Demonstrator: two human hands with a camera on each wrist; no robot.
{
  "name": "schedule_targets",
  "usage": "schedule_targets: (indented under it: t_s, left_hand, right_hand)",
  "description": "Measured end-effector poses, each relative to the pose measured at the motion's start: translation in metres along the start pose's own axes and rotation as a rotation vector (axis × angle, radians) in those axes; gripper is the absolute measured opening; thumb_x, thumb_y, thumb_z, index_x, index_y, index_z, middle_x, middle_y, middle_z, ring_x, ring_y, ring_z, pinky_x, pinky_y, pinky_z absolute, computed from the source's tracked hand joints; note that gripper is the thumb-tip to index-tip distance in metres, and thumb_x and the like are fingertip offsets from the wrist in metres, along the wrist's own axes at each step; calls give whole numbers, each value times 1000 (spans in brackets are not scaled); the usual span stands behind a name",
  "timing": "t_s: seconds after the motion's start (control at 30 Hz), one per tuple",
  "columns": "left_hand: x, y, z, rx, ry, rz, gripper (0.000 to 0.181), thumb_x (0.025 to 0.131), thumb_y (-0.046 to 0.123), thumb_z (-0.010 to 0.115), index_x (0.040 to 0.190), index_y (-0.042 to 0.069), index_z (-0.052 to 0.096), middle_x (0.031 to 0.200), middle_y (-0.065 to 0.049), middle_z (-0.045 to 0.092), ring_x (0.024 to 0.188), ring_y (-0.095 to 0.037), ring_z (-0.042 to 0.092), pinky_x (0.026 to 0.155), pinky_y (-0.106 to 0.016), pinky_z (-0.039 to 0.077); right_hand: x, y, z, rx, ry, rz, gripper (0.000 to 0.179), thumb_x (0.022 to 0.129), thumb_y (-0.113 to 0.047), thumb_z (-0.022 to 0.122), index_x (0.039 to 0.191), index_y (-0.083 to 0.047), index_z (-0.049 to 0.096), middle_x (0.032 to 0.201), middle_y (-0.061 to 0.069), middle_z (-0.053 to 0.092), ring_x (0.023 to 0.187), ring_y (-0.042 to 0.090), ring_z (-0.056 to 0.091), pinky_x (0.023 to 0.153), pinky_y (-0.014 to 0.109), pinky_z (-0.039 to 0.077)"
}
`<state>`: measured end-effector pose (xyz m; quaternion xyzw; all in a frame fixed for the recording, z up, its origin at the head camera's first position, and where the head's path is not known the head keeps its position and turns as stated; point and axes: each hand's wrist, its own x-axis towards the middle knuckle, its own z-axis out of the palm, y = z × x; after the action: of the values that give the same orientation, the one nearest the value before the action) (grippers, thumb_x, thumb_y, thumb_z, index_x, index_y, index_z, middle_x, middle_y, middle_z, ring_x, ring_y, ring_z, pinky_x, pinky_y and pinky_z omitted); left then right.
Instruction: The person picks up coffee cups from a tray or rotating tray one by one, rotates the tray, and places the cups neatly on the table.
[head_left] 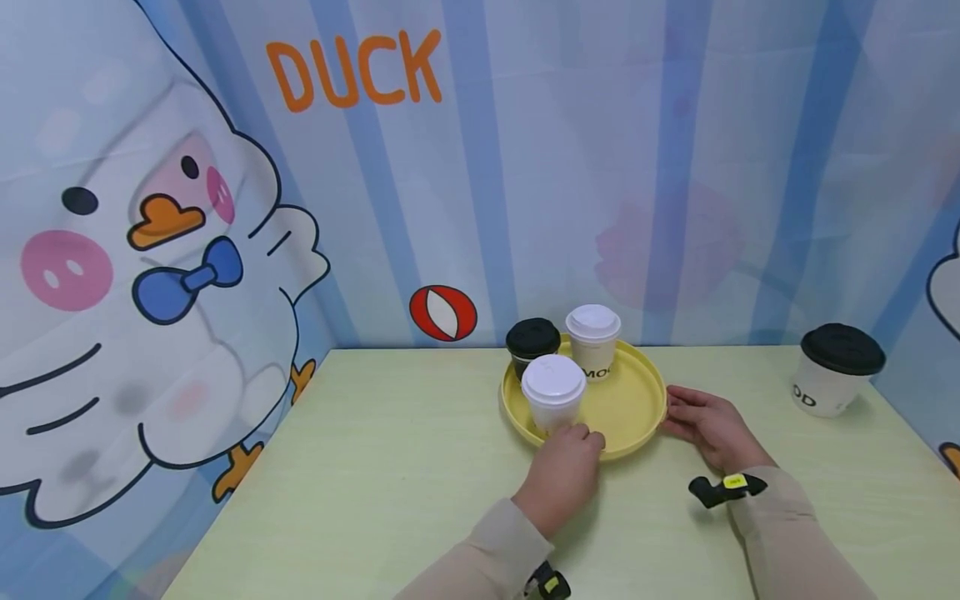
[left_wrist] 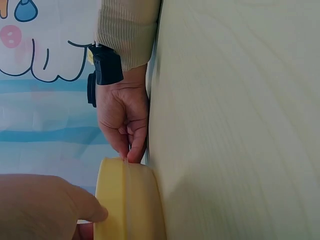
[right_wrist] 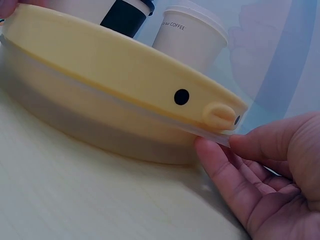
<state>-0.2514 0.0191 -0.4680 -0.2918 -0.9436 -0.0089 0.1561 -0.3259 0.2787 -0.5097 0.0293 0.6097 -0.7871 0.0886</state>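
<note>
A round yellow tray [head_left: 630,408] with a duck face on its side wall carries several lidded paper coffee cups. One white-lidded cup [head_left: 555,396] is near its front left, another white-lidded cup [head_left: 593,342] at the back, and a black-lidded cup [head_left: 531,343] at the back left. My left hand [head_left: 561,475] grips the tray's front rim, just below the nearer cup. At the right side, my right hand [head_left: 708,427] pinches a thin translucent edge [right_wrist: 220,138] running round below the yellow wall, close to the raised beak [right_wrist: 219,116].
Another paper cup with a black lid [head_left: 838,367] stands apart at the right on the pale wooden table [head_left: 390,467]. A printed duck curtain [head_left: 540,167] hangs right behind the table's back edge. Both wrists wear black straps [head_left: 727,489].
</note>
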Motion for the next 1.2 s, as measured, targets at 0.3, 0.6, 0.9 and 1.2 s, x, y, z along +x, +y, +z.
schedule_targets:
  t_s: [0.3,0.6,0.9,1.2]
  left_hand:
    - [16,19,-10,-5,-37,-46,22,99,36,65,109,18,71,97,6,65,86,-10,57,78,-22,50]
    - [43,37,1,-42,-98,-113,21,98,38,65,110,22,72,98,8,65,87,-9,58,76,-23,53]
    - [48,41,7,-14,-126,-133,12,98,32,68,103,24,75,91,9,64,82,-9,57,70,-23,51]
    - [46,39,4,3,-150,-104,11,99,29,66,104,24,74,92,9,65,83,-9,57,71,-23,50]
  right_hand:
    - [-1,0,0,-23,12,-6,64,100,3,55,156,9,23,101,-9,68,93,7,71,87,30,59]
    - [0,2,0,-18,14,3,66,100,2,57,157,6,24,105,-7,66,95,8,71,89,31,58]
    - [0,0,0,-26,8,2,64,101,2,56,157,7,24,107,-6,66,96,8,70,89,31,58]
    - [0,1,-1,-3,10,11,66,100,5,55,157,7,22,104,-7,67,95,8,70,90,32,58]
